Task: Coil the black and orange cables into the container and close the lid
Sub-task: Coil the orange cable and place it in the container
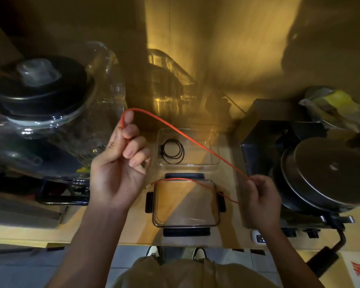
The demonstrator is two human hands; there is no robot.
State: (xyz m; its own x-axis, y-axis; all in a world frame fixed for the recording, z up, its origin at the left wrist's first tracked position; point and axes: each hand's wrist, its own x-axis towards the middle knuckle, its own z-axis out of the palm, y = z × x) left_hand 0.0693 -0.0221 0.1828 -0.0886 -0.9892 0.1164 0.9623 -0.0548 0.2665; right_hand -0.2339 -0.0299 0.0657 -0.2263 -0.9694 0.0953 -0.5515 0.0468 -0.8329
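The orange cable (187, 136) arcs from my left hand (119, 163) over the container down to my right hand (260, 196). My left hand pinches a bend of it, raised left of the container. My right hand grips it lower at the right, and the cable's tail runs back across the lid. The clear container (212, 163) sits on the counter between my hands, with the black cable (173, 151) coiled in its left half. The clear lid (185, 204) with black clips lies flat in front of the container.
A large clear jar with a black lid (40, 88) stands at the left. A stove with a covered pan (328, 173) fills the right. A clear rack (168, 80) stands behind the container. The counter edge (133, 244) runs near my body.
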